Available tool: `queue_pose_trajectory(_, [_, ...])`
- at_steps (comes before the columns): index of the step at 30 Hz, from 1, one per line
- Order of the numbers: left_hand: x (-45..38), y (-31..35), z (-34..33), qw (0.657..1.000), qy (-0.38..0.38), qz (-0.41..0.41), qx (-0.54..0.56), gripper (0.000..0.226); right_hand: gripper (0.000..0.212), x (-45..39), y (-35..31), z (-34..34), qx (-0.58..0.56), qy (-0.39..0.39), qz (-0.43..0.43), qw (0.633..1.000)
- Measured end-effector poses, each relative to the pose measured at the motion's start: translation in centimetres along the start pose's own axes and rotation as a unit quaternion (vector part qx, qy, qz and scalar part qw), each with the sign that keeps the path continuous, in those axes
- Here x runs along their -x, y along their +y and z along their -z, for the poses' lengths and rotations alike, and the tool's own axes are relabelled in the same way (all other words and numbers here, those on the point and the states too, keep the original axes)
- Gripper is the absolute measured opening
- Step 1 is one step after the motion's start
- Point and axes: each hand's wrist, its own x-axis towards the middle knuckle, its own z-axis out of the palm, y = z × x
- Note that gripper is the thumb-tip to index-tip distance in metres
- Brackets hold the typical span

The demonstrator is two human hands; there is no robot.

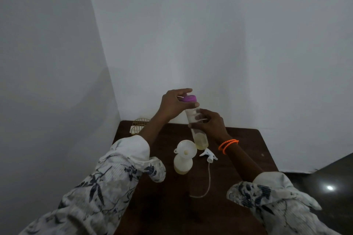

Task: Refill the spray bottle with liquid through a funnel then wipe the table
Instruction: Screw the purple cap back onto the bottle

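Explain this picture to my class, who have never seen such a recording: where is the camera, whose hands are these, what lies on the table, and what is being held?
There is no machine here. One wide-angle camera worn on a person's head looks forward and down, so the two arms belong to the wearer. The left hand grips the purple cap of a tall clear bottle, and the fingers of the right hand curl round the bottle's middle. Yellowish liquid sits at its bottom. On the dark table stands a spray bottle with a white funnel in its neck. Its removed spray head, with a long tube, lies beside it. A wire rack stands in the far left corner.
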Motion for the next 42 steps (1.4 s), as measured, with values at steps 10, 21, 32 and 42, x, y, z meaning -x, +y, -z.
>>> queue_pose_trajectory(10, [1.1, -1.5, 0.1, 0.992, 0.009, 0.023, 0.121, 0.052, 0.07, 0.0, -0.2, -0.1, -0.013, 0.004, -0.019, 1.0])
queue_pose_trajectory(21, [1.1, -2.1, -0.4, 0.981, 0.087, 0.041, 0.166, 0.052, 0.065, -0.2, -1.3, -0.2, -0.06, 0.008, -0.015, 0.998])
queue_pose_trajectory(32, [0.8, -1.3, -0.8, 0.989, 0.043, 0.013, 0.137, 0.052, 0.062, -1.0, -1.8, -1.1, -0.081, 0.006, -0.008, 0.997])
queue_pose_trajectory(42, [0.3, -2.1, -0.3, 0.981, 0.073, 0.032, 0.177, 0.046, 0.062, -1.9, -1.7, -1.7, -0.094, 0.007, -0.001, 0.996])
